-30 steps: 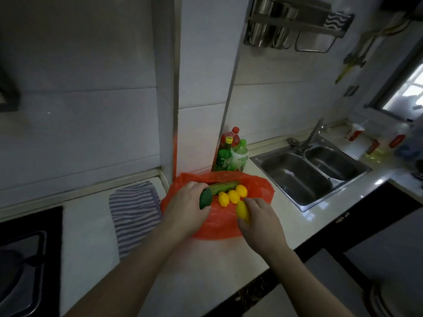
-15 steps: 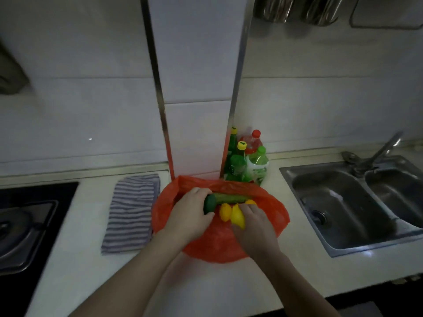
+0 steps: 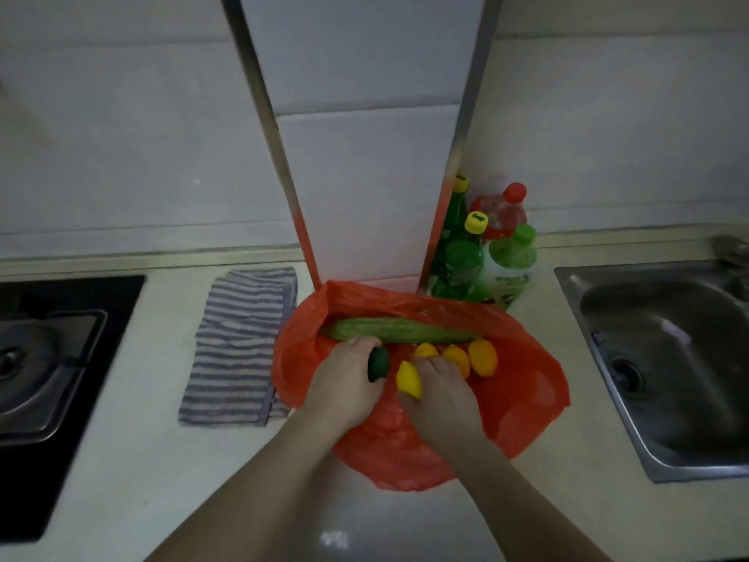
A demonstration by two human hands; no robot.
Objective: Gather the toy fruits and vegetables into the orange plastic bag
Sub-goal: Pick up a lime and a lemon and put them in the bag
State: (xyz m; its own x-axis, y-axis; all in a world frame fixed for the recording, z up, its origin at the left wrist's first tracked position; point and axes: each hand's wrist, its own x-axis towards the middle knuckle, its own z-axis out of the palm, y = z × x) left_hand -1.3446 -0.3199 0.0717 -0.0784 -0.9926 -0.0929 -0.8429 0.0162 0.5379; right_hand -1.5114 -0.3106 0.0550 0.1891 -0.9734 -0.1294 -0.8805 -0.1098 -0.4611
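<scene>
Over the crinkly orange plastic bag (image 3: pixel 527 393) I saw the left hand (image 3: pixel 344 385) curled round a smooth dark-green oval toy (image 3: pixel 378 363) and the right hand (image 3: pixel 442 396) pinching a yellow toy lemon (image 3: pixel 408 380) — beside the long ridged pale-green gourd (image 3: pixel 399 330) on it. I judged its slack mouth needed holding open — round toys roll.

A single head-worn view looks steeply down, close over the pale kitchen counter (image 3: pixel 121 460), facing the white tiled wall (image 3: pixel 121 135).
</scene>
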